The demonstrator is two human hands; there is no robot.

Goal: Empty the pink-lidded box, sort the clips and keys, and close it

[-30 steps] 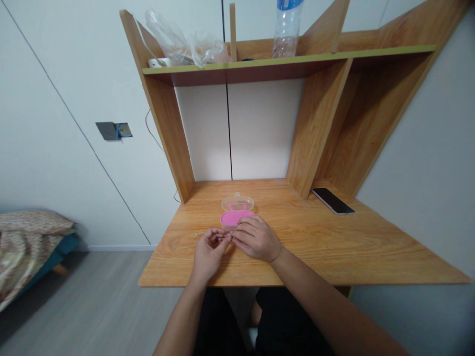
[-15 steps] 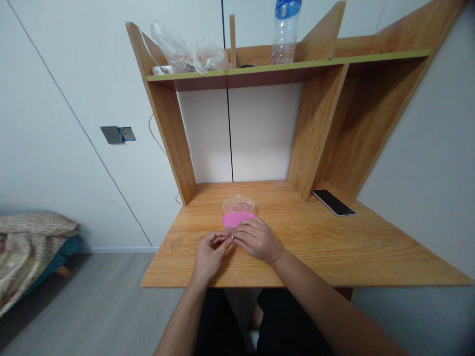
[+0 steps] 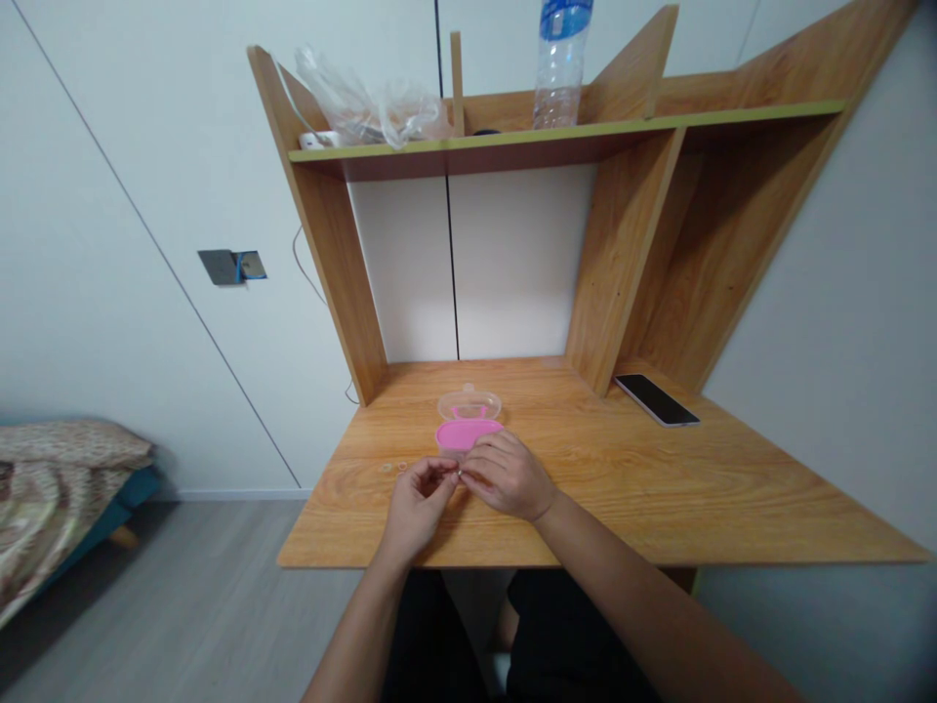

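My left hand (image 3: pixel 419 496) and my right hand (image 3: pixel 510 475) meet fingertip to fingertip over the desk, both closed in a pinch. Between them is a tiny pale thing, too small to name. Just beyond my fingers stands a small pink box (image 3: pixel 466 434); its clear lid (image 3: pixel 468 402) is tipped back behind it, and my right hand covers part of its near side. Left of the box, by my left fingers, two little rings lie on the wood: a yellowish ring (image 3: pixel 386 468) and a pinkish ring (image 3: pixel 402 467).
A dark-screened phone (image 3: pixel 657 400) lies at the right of the wooden desk (image 3: pixel 622 488). The shelf (image 3: pixel 512 140) above bears a plastic bottle (image 3: pixel 560 68) and a clear plastic bag (image 3: pixel 373 107). At the far left is a bed with patterned bedding (image 3: pixel 65 483).
Both hands stay almost in place; the pinched fingertips have shifted only slightly. The pinkish ring beside my left hand shows more clearly now.
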